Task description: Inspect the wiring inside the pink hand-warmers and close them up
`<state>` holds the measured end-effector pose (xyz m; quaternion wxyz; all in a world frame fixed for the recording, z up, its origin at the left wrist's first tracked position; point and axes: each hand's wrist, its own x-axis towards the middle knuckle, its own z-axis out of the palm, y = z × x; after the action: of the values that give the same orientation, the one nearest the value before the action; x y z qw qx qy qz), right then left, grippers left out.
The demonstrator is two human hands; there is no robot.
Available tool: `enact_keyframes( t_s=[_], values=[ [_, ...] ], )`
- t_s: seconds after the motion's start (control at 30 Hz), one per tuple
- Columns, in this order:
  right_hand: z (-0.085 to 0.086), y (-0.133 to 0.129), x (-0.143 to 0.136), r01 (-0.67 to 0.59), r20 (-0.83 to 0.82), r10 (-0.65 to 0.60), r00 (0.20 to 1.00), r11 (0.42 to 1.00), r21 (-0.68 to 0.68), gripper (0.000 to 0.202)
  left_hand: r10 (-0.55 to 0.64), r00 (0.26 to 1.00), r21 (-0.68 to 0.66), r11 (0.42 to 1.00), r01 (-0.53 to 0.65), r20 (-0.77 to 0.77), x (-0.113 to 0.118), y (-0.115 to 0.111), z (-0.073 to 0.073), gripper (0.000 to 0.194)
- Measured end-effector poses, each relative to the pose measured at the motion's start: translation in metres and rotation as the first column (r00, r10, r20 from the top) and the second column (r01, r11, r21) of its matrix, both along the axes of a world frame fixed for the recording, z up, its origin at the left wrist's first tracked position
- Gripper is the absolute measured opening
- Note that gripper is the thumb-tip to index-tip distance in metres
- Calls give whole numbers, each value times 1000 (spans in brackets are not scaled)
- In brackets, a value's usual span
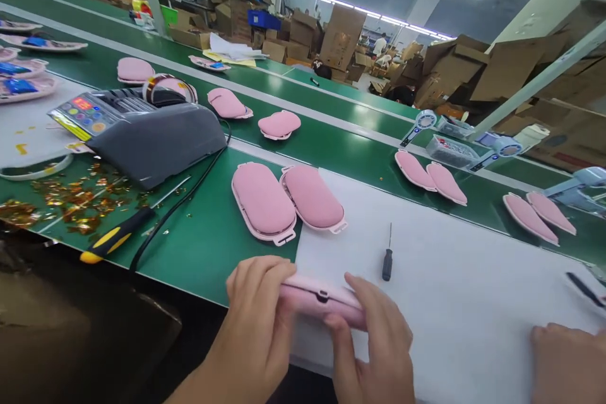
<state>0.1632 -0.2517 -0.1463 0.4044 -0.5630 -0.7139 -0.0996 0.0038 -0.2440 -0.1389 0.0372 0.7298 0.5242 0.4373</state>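
Note:
Between my two hands is a pink oval padded case (322,304), held edge-on above the table's front edge, with a small dark notch in its seam. My left hand (260,312) wraps round its left end, fingers over the top. On the right end, my right hand (376,334) grips with the thumb below and the fingers above. Two more pink padded pieces, a left one (264,199) and a right one (315,197), lie side by side just beyond my hands. A small dark screwdriver (387,264) rests on the white sheet to the right.
A grey tape dispenser (161,132) stands at left, near gold scraps (95,199) and a yellow-black screwdriver (118,235). More pink pieces (279,124) lie on the green bench. Another person's hand (568,360) is at lower right. Cardboard boxes (343,38) are piled behind.

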Motion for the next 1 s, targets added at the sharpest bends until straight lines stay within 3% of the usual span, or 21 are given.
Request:
enact_keyframes(
  t_s=[0.1, 0.17, 0.3, 0.5, 0.63, 0.73, 0.83, 1.0],
  values=[
    [-9, 0, -11, 103, -123, -91, 988, 990, 91, 29, -36, 999, 63, 997, 34, 18, 2, 3, -5, 16],
    [-7, 4, -16, 130, -152, -116, 982, 988, 84, 24, 7, 999, 90, 996, -11, 53, 5, 9, -7, 15],
    [1, 12, -17, 109, -113, -109, 988, 994, -3, 24, 70, 993, 71, 994, -77, 93, 11, 18, -5, 13],
    [-1, 7, -12, 53, -110, -51, 993, 998, 15, 29, 29, 1000, 72, 997, -29, 5, 5, 8, -3, 19],
    [-2, -1, -15, 57, 6, -58, 998, 993, 107, 25, 114, 990, 78, 991, -108, -82, 9, -2, -5, 24],
    [-6, -4, -19, 7, -29, -3, 1000, 993, 122, 25, 151, 988, 154, 977, -145, -31, 15, -6, -12, 24],
    [-9, -4, -22, 37, -83, -26, 996, 990, 138, 25, 98, 994, 200, 974, -106, 51, 18, -5, -19, 29],
    [-3, 4, -28, 53, -64, -44, 997, 988, 144, 14, 98, 990, 145, 983, -112, 100, 20, 3, -18, 21]
  ],
)
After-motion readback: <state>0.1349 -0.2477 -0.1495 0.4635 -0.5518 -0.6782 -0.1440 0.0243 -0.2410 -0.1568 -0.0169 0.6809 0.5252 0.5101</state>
